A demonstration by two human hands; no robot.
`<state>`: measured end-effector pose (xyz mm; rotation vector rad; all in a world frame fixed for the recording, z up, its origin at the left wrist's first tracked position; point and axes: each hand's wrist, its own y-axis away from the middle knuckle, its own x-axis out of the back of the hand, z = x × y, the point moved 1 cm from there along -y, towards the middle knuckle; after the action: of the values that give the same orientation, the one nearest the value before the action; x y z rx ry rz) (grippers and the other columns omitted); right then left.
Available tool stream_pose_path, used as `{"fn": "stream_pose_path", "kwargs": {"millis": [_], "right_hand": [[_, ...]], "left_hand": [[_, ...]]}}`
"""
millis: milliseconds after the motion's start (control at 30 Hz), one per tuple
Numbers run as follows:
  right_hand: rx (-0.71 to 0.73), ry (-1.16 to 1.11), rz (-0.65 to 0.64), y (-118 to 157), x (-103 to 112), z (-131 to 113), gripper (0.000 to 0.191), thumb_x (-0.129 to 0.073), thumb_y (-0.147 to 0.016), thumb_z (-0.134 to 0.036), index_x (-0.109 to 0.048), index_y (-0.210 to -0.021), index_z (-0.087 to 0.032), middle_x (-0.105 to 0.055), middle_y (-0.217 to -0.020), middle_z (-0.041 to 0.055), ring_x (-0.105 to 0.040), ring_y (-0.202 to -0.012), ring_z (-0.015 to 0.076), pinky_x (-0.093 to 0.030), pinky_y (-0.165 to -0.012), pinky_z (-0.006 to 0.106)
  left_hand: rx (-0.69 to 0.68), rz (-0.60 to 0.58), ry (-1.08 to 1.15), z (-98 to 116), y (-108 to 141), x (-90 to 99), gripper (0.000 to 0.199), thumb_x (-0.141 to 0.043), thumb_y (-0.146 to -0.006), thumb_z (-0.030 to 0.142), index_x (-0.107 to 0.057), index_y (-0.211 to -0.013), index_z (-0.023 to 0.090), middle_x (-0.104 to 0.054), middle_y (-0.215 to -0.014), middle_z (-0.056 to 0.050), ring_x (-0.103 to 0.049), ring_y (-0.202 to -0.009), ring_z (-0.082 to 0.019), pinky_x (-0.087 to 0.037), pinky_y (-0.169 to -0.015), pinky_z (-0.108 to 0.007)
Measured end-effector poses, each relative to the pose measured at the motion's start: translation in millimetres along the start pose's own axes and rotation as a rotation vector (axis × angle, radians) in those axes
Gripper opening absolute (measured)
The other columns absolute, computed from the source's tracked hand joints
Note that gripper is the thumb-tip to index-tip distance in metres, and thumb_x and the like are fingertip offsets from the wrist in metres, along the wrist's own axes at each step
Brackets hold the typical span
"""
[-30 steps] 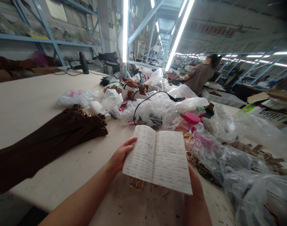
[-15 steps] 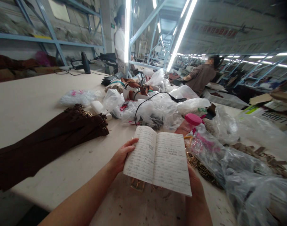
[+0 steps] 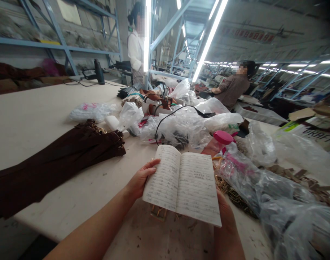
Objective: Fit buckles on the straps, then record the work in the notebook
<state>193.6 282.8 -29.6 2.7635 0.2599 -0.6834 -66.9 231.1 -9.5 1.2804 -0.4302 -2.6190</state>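
Someone white-sleeved (image 3: 136, 53) has appeared beyond the left hand (image 3: 141, 177), which, with the right hand (image 3: 225, 208), grips an open white-paper notebook (image 3: 181, 185), apparently for reading; page-turning needs one freed.

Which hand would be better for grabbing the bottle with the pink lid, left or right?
Probably the right hand: it is at the right edge of the notebook, nearer the pink-lidded bottle. The left hand grips the left edge, farther off.

On my screen, the pale desk (image 3: 45, 104) spreads widely, and behind it at left I see a blue metal rack (image 3: 24, 43). Bright light tubes (image 3: 209, 40) recede into the distance; on the right I notice red lettering (image 3: 251, 35) under the dim ceiling (image 3: 291, 45).
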Motion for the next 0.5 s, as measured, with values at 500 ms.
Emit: {"fn": "stream_pose_path", "kwargs": {"millis": [500], "right_hand": [[-0.059, -0.083, -0.001, 0.1, -0.1, 0.3, 0.031, -0.067, -0.070, -0.028, -0.067, -0.101, -0.025, -0.072, -0.089, 0.0009, -0.067, -0.080, 0.0205, -0.053, -0.077, 0.035]], "left_hand": [[-0.003, -0.044, 0.004, -1.1, -0.3, 1.7, 0.038, -0.059, -0.070, 0.005, -0.059, -0.106, 0.016, -0.068, -0.094, -0.011, -0.066, -0.078, -0.021, -0.053, -0.068, -0.033]]}}
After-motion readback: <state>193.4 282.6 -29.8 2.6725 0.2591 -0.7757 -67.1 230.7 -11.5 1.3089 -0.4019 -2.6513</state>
